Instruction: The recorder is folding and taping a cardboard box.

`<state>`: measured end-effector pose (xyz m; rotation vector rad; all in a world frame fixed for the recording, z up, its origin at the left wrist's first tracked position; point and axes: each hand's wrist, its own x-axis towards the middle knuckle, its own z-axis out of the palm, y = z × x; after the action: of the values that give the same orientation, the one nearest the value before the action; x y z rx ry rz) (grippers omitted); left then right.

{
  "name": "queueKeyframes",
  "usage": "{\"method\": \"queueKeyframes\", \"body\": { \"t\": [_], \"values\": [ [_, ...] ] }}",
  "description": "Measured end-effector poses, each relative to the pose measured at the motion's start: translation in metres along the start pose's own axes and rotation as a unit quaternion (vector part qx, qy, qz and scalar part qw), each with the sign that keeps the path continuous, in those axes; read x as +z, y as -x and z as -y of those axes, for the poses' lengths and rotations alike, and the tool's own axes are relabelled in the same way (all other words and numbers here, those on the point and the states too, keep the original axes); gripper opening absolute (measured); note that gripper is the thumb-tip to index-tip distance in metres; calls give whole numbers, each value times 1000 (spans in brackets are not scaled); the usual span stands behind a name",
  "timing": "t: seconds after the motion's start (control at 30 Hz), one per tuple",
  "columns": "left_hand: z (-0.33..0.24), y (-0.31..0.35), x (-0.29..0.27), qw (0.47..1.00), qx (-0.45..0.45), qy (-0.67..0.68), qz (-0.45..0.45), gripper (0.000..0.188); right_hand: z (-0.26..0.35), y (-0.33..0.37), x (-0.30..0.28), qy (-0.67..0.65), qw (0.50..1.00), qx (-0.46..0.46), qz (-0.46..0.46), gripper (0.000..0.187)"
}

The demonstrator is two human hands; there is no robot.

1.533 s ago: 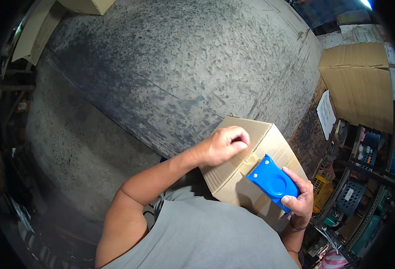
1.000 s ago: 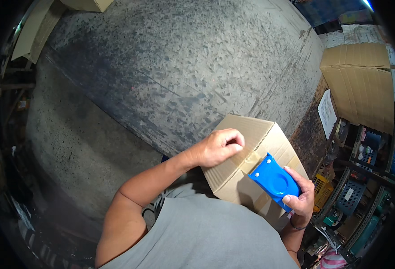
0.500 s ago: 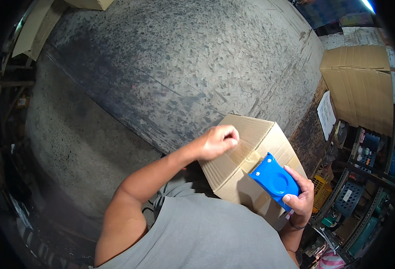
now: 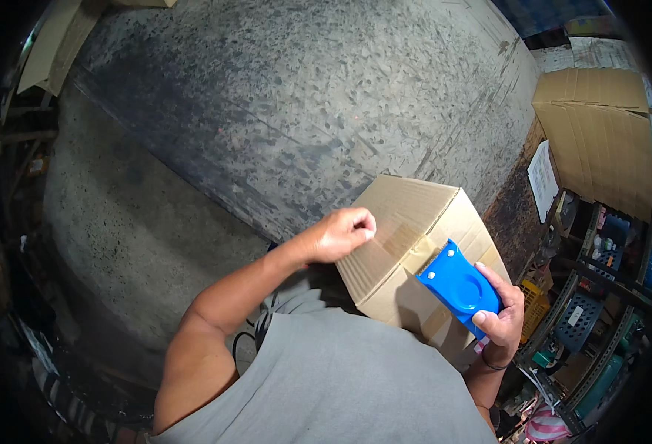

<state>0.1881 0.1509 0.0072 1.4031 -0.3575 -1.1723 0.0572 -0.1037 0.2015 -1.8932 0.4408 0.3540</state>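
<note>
A cardboard box [image 4: 386,255] stands in front of me at the table's near edge, with one corner turned toward the far side. A strip of clear-looking tape [image 4: 398,235] runs over its top to the near edge. My right hand [image 4: 502,307] grips a blue tape dispenser [image 4: 468,288], its toothed end tilted up toward the box's edge. At the box's left side is my left hand [image 4: 340,235], its fingers curled into a loose fist. Nothing shows in it, and I cannot tell if it touches the box.
A worn grey table [image 4: 289,96] spreads out ahead. At the right stand a large cardboard carton [image 4: 600,152], a white paper sheet [image 4: 542,181] and a metal shelf [image 4: 600,322] with baskets and small goods. More cardboard [image 4: 58,48] rises at the far left.
My left hand has drawn back to the left across the box top toward its side. The box and the tape dispenser sit slightly farther up and right in the view.
</note>
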Motion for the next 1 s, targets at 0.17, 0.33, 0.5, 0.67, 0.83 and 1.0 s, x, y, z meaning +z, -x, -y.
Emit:
{"method": "queueKeyframes", "body": {
  "t": [0.17,0.33,0.5,0.67,0.83,1.0],
  "values": [
    [-36,6,5,984,173,7,39,11,5,-1,-1,-9,1000,-7,-12,73],
    [-47,-4,15,988,154,19,2,10,6,0,-5,-21,1000,11,1,67],
    [23,-41,15,983,92,-109,-118,14,1,6,-4,-2,999,-17,42,61],
    [-6,-27,18,976,87,-157,-122,19,-13,11,-9,13,996,-68,58,62],
    [-62,41,42,939,161,-120,-278,20,-22,-1,-10,21,987,-132,86,64],
    [-75,72,128,842,187,-317,-395,35,-30,-5,-12,-127,970,-169,123,57]
  ]
}}
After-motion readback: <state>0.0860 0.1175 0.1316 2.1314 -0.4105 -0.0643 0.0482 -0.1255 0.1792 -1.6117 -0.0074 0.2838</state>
